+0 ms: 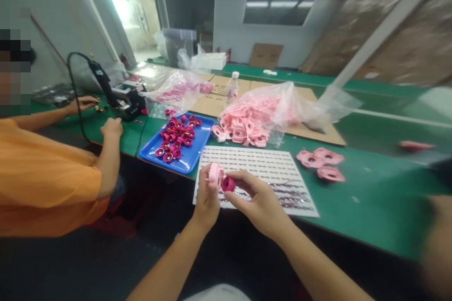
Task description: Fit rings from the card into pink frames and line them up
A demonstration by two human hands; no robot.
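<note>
My left hand (205, 201) is closed around a light pink plastic housing (214, 175), held upright over the near edge of the table. Between thumb and fingers of my right hand (259, 197) is a small dark pink round cap (228, 184), right beside the housing; whether the two touch I cannot tell. Below both hands lies a white sheet (254, 162) with rows of small parts and dark strips. A blue tray (197, 150) to the left carries several dark pink caps (176, 134) like the one I hold.
Pink housings (243, 122) spill from a clear plastic bag behind the sheet. Three pieces (331, 174) lie to the right. A bottle (232, 85) stands on cardboard. At left, a co-worker in an orange shirt (49, 178) sits by a black device (123, 96). A blurred arm (439, 244) shows at right.
</note>
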